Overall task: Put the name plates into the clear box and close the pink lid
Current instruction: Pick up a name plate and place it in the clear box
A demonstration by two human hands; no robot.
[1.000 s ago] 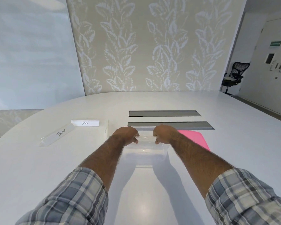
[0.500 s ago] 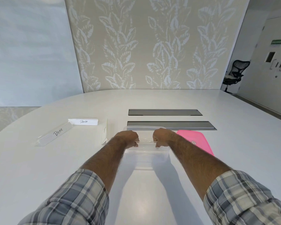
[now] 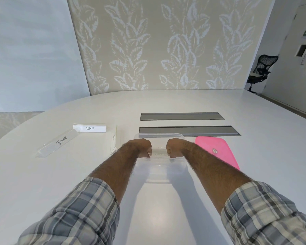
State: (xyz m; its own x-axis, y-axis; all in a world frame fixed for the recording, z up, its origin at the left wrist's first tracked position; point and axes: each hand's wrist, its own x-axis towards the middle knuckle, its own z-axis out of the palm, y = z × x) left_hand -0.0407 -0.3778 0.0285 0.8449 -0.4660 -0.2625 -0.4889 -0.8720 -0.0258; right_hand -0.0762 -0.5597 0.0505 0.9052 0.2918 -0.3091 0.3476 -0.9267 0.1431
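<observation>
Two hands share one job. The left hand [image 3: 140,146] and right hand [image 3: 175,146] are curled over the open clear box [image 3: 158,172], each pinching one end of what looks like a clear plate [image 3: 159,150] (glare off the plastic makes it hard to rule out the box's own rim).

A second ago both fists sat at the far rim. They have since drawn back toward the middle of the box and dipped to its edge, so this plate seems all but home and ready to be let go.

Three more plates wait on the white table [image 3: 60,188], between 9 and 10 o'clock from the box:
- the Bear plate [image 3: 59,143], farthest out
- the Panda plate [image 3: 89,128], behind it
- a third plate [image 3: 113,140], edge-on just beside the box's left wall

The third plate stands between the box and the other two, so it is the likely next pick.

The pink lid [image 3: 217,151] lies flat at 3 o'clock, just beside the box and partly behind the right forearm, not yet needed. Two grey slots [image 3: 182,116] run across the tabletop at 12 o'clock, and an office chair [image 3: 261,71] sits far off at 2 o'clock.
</observation>
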